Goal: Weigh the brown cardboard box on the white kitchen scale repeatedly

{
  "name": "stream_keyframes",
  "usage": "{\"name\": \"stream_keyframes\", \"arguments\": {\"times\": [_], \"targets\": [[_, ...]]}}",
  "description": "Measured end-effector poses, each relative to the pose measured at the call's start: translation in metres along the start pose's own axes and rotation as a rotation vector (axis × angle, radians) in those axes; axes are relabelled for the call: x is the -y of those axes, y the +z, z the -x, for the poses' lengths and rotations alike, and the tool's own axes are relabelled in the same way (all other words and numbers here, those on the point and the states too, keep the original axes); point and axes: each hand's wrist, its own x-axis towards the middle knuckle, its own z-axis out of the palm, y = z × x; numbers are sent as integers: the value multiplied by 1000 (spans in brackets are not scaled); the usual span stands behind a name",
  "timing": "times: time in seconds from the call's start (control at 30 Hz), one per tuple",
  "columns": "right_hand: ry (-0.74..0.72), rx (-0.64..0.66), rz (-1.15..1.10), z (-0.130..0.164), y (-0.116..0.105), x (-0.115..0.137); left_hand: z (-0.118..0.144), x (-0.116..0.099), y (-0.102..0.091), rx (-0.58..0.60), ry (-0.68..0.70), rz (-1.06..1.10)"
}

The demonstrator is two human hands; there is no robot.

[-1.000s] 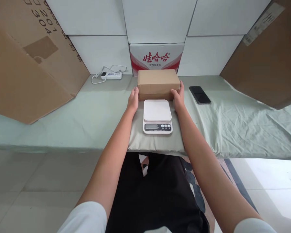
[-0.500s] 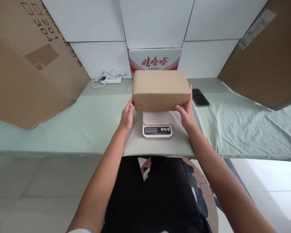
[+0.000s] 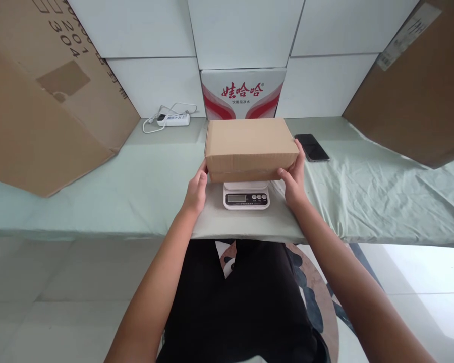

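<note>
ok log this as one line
left hand: holds box; right hand: holds box; box: over scale, contact unclear; phone: right of box

White panels (image 3: 155,85) back a green-draped table (image 3: 98,201) above pale floor tiles (image 3: 79,277).

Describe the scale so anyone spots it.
On the green-covered table, find the brown box between the left hand and right hand. Poking out beneath its near side is the white scale, set apart by its black panel with three round buttons.

Cardboard box (image 3: 251,151) — from behind the white scale (image 3: 246,198) to over its platform (image 3: 245,185).
</note>
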Motion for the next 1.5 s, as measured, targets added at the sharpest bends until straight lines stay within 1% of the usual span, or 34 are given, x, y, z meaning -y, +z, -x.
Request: {"name": "stream_keyframes", "arguments": {"times": [0.13,0.23,0.3,0.4,0.5,0.57,0.67,0.73,0.8,0.9,1.0,1.07,1.17,1.27,1.4,1.5], "targets": [[3,-8,14,-2,-3,5,0,2,0,-24,14,6],[29,26,6,-4,-4,8,-2,1,1,2,3,32],[40,55,-17,-6,-5,10,-8,-5,2,21,11,47],[33,44,-62,-14,-7,16,-27,-16,1,32,64,71],[5,6,-79,-37,-9,17,-60,-18,0,28,106,71],[6,13,-79,-63,-10,11,-86,-8,2,10,115,62],[75,37,-97,-105,-8,-12,-119,22,7,2,90,48],[135,28,-117,-126,-5,-32,-133,46,10,9,48,52],[191,12,-129,-135,2,-52,-139,69,10,5,-9,66],[255,11,-148,-129,14,-74,-139,91,5,-18,-81,85],[274,35,-163,-114,22,-81,-137,100,-1,-52,-122,81],[272,37,-161,-107,24,-80,-136,100,-2,-69,-144,77],[271,6,-147,-101,24,-73,-136,100,-1,-68,-153,73],[227,-12,-102,-97,24,-68,-135,101,0,-60,-155,63],[134,-1,-32,-96,22,-72,-135,100,-1,-47,-171,51],[124,7,-6,-98,22,-77,-132,96,-1,-39,-187,33]]}}
